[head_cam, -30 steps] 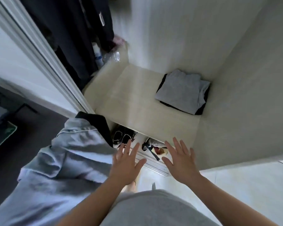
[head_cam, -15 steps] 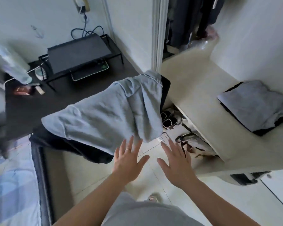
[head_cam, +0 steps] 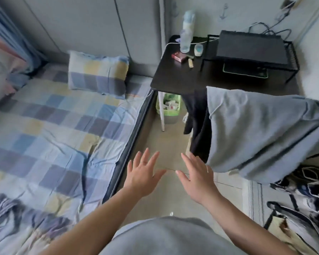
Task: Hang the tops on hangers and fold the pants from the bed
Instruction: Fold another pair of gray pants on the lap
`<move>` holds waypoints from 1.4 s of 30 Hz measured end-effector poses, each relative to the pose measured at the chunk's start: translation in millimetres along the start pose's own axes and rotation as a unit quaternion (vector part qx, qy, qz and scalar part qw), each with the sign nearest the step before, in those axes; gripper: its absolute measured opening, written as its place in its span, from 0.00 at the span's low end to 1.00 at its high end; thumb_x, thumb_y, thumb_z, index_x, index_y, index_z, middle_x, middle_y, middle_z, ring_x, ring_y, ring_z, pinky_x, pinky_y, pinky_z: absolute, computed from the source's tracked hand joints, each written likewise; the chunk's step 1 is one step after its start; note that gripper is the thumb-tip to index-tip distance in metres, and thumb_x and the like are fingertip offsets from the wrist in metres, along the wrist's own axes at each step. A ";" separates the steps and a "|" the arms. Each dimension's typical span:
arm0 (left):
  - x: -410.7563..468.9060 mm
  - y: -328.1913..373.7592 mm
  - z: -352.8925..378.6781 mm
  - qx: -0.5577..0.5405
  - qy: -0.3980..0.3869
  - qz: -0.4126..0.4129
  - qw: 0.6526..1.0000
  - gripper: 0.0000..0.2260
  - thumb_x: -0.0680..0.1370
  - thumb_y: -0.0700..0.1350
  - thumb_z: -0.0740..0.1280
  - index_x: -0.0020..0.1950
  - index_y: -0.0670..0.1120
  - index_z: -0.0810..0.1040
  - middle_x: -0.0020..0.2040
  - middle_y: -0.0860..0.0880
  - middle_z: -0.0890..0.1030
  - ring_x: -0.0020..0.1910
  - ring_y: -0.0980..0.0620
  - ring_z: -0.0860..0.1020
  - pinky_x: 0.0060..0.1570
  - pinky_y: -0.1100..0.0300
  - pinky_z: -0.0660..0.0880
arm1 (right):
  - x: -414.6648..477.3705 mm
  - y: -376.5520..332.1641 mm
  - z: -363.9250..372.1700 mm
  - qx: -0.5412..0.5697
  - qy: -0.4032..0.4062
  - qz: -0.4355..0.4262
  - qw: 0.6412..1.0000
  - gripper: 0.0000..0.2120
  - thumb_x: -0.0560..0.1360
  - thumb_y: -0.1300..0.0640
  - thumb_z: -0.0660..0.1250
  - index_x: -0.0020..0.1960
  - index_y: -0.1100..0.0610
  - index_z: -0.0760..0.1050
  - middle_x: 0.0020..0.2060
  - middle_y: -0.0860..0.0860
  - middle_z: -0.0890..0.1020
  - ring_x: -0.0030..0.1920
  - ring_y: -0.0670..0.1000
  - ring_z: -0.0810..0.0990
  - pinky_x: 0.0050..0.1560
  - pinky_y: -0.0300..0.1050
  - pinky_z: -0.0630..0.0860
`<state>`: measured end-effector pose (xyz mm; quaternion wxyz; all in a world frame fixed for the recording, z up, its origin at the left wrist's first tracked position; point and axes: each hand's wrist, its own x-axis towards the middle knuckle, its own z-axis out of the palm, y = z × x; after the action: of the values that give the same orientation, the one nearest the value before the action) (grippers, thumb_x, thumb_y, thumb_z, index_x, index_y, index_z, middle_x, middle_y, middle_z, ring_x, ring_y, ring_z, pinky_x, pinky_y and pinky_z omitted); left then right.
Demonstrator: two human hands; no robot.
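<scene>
A: Right, largest first. The bed with the blue-and-yellow checked sheet (head_cam: 53,126) fills the left side, with a matching checked pillow (head_cam: 98,74) at its head.

B: Any task cloth on it?

A: One rumpled purple-grey striped cloth (head_cam: 22,216) lies at the near left corner of the bed. I cannot tell whether it is a garment or bedding.

B: And across the aisle?

A: A pale grey soft knit garment (head_cam: 261,133) is draped over a hidden support. A black garment (head_cam: 199,122) hangs beneath it. Both are in front of the black desk (head_cam: 182,76).

B: Hands?

A: The left hand (head_cam: 142,173) and right hand (head_cam: 197,177) are held out flat above the floor, between the bed and the grey garment. Fingers are straight and spread, and they hold nothing. The right hand is just beside the garment's lower corner; whether it touches is unclear.

B: Handling?

A: My judgement is that it is light, limp, not slippery and not fragile. Pinched at one point, it would probably sag and bunch. I would take the grey one by both shoulders, or by the waistband if it proves to be pants. The striped cloth likely needs shaking out by a hem first.
</scene>
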<state>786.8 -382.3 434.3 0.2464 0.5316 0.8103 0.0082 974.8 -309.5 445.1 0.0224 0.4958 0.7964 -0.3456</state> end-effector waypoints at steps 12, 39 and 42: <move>-132.6 -309.1 -29.5 -0.088 0.067 -0.223 0.968 0.31 0.80 0.69 0.48 0.81 0.62 0.46 0.83 0.53 0.44 0.81 0.46 0.42 0.78 0.43 0.44 | 25.7 -270.9 181.5 -0.107 -0.106 -0.196 0.969 0.30 0.82 0.40 0.54 0.81 0.42 0.48 0.81 0.45 0.50 0.80 0.49 0.48 0.78 0.58 0.48; -254.1 -501.9 7.1 -0.326 0.160 -0.601 0.712 0.29 0.81 0.66 0.53 0.81 0.59 0.52 0.82 0.49 0.50 0.81 0.45 0.47 0.76 0.42 0.49 | 83.4 -543.1 378.9 -0.274 -0.337 -0.448 0.782 0.30 0.82 0.40 0.55 0.81 0.43 0.49 0.81 0.47 0.52 0.80 0.51 0.49 0.78 0.60 0.46; -246.1 -521.8 -4.5 -0.325 0.167 -0.603 0.709 0.29 0.81 0.65 0.53 0.81 0.59 0.52 0.82 0.49 0.50 0.81 0.45 0.47 0.76 0.43 0.49 | 89.8 -556.5 380.7 -0.258 -0.336 -0.453 0.784 0.30 0.82 0.39 0.55 0.81 0.43 0.49 0.81 0.47 0.53 0.80 0.51 0.49 0.78 0.60 0.47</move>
<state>414.6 -821.0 390.7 0.2176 -0.1929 0.9336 0.2095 364.3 -607.8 415.6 0.2565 -0.0940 0.9309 -0.2426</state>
